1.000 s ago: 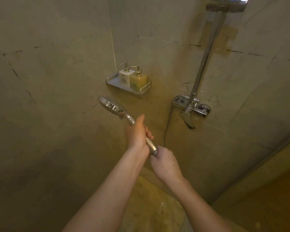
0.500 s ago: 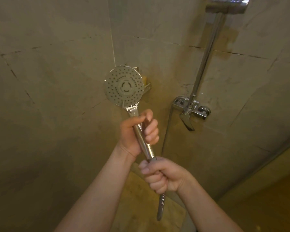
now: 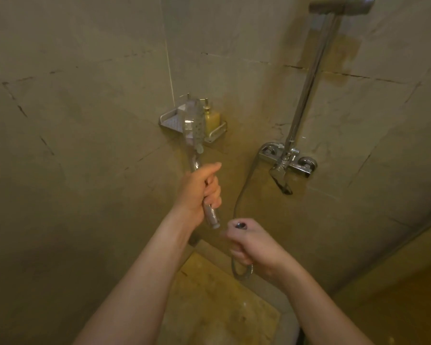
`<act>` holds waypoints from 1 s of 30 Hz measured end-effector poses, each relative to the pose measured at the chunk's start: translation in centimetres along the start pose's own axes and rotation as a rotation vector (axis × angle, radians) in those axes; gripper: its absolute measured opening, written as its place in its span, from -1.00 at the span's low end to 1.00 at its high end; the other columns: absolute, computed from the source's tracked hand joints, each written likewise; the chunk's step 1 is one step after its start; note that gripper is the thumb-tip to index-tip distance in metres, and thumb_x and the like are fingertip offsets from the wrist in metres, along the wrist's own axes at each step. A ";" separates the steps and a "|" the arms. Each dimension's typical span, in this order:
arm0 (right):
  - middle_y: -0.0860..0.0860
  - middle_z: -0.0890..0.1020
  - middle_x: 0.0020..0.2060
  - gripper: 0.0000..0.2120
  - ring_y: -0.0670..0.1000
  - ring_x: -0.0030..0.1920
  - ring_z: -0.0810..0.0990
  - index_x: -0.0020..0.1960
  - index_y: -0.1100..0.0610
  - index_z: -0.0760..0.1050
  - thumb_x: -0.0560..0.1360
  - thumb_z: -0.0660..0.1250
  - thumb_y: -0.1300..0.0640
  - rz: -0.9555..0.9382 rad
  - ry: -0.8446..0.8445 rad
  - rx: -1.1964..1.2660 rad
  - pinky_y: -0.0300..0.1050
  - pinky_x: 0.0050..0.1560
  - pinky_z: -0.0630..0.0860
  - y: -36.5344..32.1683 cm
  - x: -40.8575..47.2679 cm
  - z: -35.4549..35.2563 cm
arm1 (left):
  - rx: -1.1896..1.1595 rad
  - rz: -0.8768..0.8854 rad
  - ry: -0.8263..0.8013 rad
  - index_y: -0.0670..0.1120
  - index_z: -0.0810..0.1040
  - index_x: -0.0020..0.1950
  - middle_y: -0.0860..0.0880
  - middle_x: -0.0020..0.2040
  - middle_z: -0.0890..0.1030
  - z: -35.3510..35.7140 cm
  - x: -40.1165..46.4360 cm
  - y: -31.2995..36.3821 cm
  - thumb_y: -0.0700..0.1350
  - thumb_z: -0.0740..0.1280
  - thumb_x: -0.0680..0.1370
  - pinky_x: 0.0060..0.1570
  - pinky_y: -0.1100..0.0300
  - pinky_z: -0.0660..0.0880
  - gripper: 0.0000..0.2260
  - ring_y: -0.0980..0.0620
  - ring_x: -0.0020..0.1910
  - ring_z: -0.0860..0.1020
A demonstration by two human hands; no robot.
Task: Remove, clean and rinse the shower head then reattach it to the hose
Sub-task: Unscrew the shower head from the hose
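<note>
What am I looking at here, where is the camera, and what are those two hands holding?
The camera sits on a person's head, looking forward and down, so both bare arms reach in from below. This is a tiled shower corner. The left hand grips the handle of a shower head, held upright. The right hand holds the end of the hose; the two parts are apart, with a small gap between them. The hose runs up to the tap on the wall, and a metal pipe rises from it. In the corner, a small shelf carries soap bottles, including a yellow bottle.
</note>
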State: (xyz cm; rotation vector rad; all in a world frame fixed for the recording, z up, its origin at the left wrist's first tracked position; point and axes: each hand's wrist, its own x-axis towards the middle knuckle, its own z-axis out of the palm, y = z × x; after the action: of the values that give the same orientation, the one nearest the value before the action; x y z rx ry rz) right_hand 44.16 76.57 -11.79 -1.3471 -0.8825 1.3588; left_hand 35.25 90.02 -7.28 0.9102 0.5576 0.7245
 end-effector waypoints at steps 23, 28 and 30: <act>0.00 0.27 -0.53 -0.60 -0.03 -0.56 0.22 -0.40 0.01 0.26 0.56 0.24 0.27 -0.230 0.555 -0.127 -0.25 -0.54 0.16 -6.9 5.8 -11.7 | 0.177 0.143 -0.315 -0.16 0.54 -0.06 -0.07 -0.33 0.54 6.1 11.7 -2.1 0.13 0.31 0.56 -0.56 0.19 0.44 -0.66 0.02 -0.48 0.47; -0.01 0.25 -0.51 -0.71 -0.05 -0.55 0.19 -0.30 0.14 0.33 0.58 0.27 0.25 -0.277 0.633 -0.084 -0.23 -0.53 0.10 -10.0 9.3 -13.5 | 0.131 0.058 -0.539 -0.10 0.56 -0.07 -0.10 -0.33 0.53 7.0 16.6 -0.5 0.21 0.30 0.55 -0.43 0.12 0.46 -0.63 -0.03 -0.47 0.47; -0.01 0.26 -0.51 -0.71 -0.05 -0.55 0.20 -0.29 0.13 0.34 0.58 0.28 0.24 -0.295 0.667 -0.107 -0.22 -0.53 0.10 -11.3 10.1 -14.1 | 0.128 0.022 -0.617 -0.12 0.50 -0.04 -0.08 -0.36 0.48 7.9 18.4 0.5 0.22 0.23 0.59 -0.44 0.14 0.43 -0.62 -0.01 -0.48 0.43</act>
State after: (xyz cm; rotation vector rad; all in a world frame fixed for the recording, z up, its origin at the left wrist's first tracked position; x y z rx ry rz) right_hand 60.77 87.03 -5.22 -1.5437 -0.6586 0.5749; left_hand 52.37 100.23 -5.18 1.1949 0.0453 0.3949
